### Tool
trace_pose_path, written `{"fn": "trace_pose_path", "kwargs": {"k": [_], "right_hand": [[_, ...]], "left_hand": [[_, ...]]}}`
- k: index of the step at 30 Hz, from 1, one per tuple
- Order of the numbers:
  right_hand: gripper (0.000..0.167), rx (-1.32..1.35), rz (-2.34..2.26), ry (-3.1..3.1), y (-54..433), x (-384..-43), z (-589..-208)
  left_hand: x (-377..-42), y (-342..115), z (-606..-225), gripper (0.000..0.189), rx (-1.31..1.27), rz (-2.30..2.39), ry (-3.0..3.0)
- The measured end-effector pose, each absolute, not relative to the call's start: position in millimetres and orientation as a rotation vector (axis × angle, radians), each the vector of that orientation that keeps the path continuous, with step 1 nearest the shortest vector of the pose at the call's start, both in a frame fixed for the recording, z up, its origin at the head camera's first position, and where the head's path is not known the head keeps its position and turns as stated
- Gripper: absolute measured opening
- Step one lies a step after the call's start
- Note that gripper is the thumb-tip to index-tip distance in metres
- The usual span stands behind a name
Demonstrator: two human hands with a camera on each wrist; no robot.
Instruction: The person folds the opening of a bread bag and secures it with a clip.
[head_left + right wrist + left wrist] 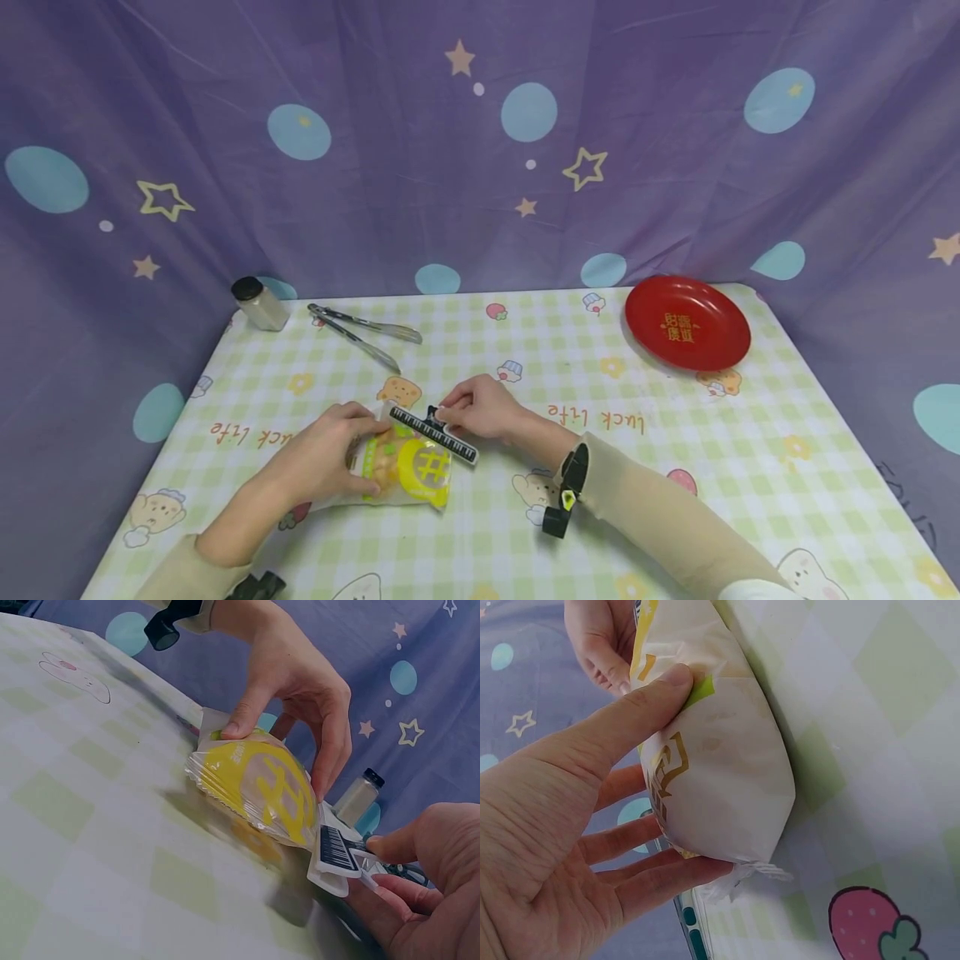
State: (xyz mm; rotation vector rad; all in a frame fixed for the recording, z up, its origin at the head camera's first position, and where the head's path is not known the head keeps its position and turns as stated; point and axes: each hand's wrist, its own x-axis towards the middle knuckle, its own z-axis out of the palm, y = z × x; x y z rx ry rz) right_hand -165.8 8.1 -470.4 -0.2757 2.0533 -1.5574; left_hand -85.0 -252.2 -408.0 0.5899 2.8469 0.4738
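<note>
My left hand (322,454) grips a yellow and clear snack bag (408,471), thumb on one side and fingers on the other. Pale food shows through its printed plastic, and the left wrist view shows its white side (720,765). At the bag's far edge lies a white bag clip (433,435) with a piano-key print. The thumb and fingers of my right hand (483,407) pinch the clip's black handle. Seen from the right wrist, the clip's bars (336,859) meet the bag's end right beside the left fingertips, and the bag tilts above the tablecloth.
Metal tongs (367,329) lie at the back left, near a black-lidded jar (260,304) of pale contents. A red plate (687,325) with gold characters sits at the back right. Behind the checked tablecloth (570,350) hangs a purple curtain (480,225).
</note>
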Motion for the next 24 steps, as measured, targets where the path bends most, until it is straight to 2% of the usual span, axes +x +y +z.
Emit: {"fn": "trace_pose_path", "kwargs": {"k": [24], "right_hand": [[0.013,-0.269,-1.539,2.065,-3.3,-175.0,-468.0]], "left_hand": [[-85.6,-252.4,-407.9,0.078,0.576,0.475,2.84]]}}
